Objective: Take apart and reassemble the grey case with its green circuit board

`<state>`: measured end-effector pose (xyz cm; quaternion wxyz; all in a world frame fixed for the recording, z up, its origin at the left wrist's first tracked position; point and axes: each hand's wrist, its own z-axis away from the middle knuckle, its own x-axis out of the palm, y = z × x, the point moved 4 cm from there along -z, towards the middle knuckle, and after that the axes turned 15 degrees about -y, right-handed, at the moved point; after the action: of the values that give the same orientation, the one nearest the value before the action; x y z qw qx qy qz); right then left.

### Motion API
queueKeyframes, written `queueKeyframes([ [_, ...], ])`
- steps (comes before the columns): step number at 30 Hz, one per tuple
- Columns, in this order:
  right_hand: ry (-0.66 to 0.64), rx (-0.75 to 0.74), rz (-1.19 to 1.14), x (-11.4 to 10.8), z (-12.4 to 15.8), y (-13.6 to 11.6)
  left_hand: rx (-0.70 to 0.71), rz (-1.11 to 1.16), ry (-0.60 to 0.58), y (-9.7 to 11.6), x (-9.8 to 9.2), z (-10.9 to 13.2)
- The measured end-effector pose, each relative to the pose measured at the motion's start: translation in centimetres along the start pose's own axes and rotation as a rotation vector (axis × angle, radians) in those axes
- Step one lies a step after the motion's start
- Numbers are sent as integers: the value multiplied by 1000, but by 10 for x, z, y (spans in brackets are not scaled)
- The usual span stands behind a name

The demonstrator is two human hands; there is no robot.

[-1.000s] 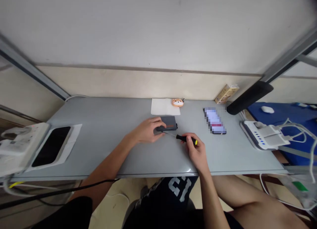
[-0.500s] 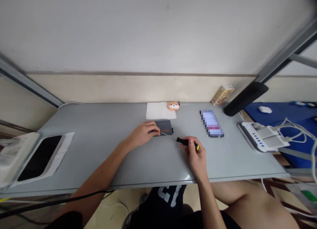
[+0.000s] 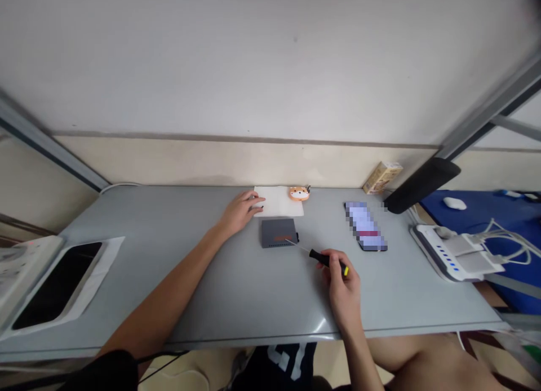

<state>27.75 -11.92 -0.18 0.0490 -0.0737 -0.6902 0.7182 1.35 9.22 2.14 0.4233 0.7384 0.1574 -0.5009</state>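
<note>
My left hand (image 3: 240,212) is over the left edge of a white sheet of paper (image 3: 274,206). A small dark piece (image 3: 262,207), too small to name, shows at its thumb tip, seemingly pinched between thumb and forefinger. My right hand (image 3: 341,275) is closed around the black handle of a screwdriver (image 3: 320,258) with a yellow end. Its thin shaft points left, and the tip meets or overlaps the front right part of a flat dark grey box (image 3: 273,231) with orange marking. Whether the tip touches the box I cannot tell. The box lies on the grey table (image 3: 236,289).
An orange animal-faced case (image 3: 299,194) rests at the paper's right corner. To the right are a phone (image 3: 366,226), a small carton (image 3: 381,178), a black cylinder (image 3: 422,185) and a power strip (image 3: 448,256) with cables. Another phone (image 3: 57,287) lies at the left.
My left hand has left the grey box and moved back to the paper, uncovering the box's left side. My right hand still grips the screwdriver. The view has tilted slightly upward.
</note>
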Motion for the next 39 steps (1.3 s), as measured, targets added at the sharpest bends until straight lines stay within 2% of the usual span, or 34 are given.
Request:
queueKeyframes([
  [2, 35, 24, -21, -1, 1, 2, 4, -54, 39, 12, -2, 14],
  [4, 65, 43, -39, -2, 2, 4, -27, -17, 97, 31, -2, 28],
  [5, 77, 45, -41, -3, 2, 5, -33, 25, 87, 42, 1, 33],
  [8, 118, 28, -18, -4, 2, 6, -33, 75, -91, 73, 18, 43],
  [10, 153, 13, 8, -5, 2, 6, -46, 122, -148, 80, 24, 44],
  [12, 176, 4, 25, -6, 1, 6, -18, 227, -182, 74, 24, 43],
  [16, 166, 4, 1, -6, 0, 5, 89, 535, -228, 46, 18, 35],
  [19, 127, 11, 19, -4, 1, 3, 82, 705, -287, 35, 21, 32],
  [21, 66, 6, 62, -2, 3, 0, 29, 684, -231, 34, 22, 32],
  [25, -124, 0, 214, 5, 3, -6, -50, 522, -39, 43, 17, 33],
  [28, -198, 9, 271, 7, 3, -6, -16, 458, -65, 50, 13, 34],
  [32, -190, 1, 270, 7, 2, -7, 43, 432, -141, 52, 11, 34],
  [39, -101, -50, 205, 2, 7, -8, 21, 462, -125, 47, 15, 33],
])
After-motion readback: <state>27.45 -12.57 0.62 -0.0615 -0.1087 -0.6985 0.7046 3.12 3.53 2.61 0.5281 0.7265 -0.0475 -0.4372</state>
